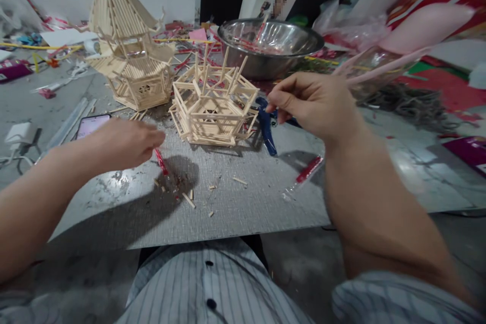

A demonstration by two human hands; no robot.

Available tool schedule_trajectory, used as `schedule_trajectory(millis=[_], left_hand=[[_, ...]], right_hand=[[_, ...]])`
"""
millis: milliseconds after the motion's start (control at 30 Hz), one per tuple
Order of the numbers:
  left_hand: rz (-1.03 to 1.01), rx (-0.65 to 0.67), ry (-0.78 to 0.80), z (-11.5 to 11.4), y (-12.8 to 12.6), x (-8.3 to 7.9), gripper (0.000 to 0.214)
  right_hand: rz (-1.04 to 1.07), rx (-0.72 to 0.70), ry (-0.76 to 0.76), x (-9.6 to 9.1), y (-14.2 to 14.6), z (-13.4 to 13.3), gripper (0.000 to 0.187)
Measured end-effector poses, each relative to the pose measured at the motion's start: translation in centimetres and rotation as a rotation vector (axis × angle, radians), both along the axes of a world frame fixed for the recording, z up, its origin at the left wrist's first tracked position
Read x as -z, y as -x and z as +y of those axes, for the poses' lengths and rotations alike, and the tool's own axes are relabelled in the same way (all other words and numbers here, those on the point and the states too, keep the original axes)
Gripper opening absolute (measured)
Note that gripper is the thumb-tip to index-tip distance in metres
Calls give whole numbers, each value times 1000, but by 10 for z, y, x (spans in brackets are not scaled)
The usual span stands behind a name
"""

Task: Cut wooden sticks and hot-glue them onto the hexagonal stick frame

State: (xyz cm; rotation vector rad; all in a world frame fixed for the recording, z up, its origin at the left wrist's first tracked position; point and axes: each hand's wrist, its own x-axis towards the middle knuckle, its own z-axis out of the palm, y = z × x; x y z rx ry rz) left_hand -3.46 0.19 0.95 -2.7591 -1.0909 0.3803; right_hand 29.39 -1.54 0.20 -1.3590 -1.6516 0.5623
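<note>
My left hand (131, 142), slightly blurred, is closed above the left of the table. A red strip (161, 162) shows just below its fingertips; I cannot tell whether it is held or lies on the table. My right hand (313, 104) is raised with thumb and fingers pinched together, and anything between them is hidden. Between the hands stands an open frame of thin wooden sticks (212, 111), several sticks upright on top. Behind my left hand is a taller wooden stick pagoda model (140, 73) with a pointed roof. Blue-handled pliers (267, 129) lie below my right fingertips.
A steel bowl (304, 43) stands behind the frame. A phone (93, 125) and a white charger (19, 134) lie at left. Stick offcuts (189, 200) and a clear wrapper with red in it (309, 169) lie in front. A pink balloon (429, 25) is at right.
</note>
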Motion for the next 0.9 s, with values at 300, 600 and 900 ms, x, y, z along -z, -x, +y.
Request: schedule_trajectory(millis=[300,600,900], left_hand=[[-318,-1,-195,8,-79,-30,27],[-503,94,-197,36,-90,-11,25],[-607,158,-185,50,-83,-4,22]], right_hand=[[-382,-134,-117,-2,45,-7,16],[-430,-64,-112,-6,43,4,20],[-497,-79,-143,-14,39,13,9]])
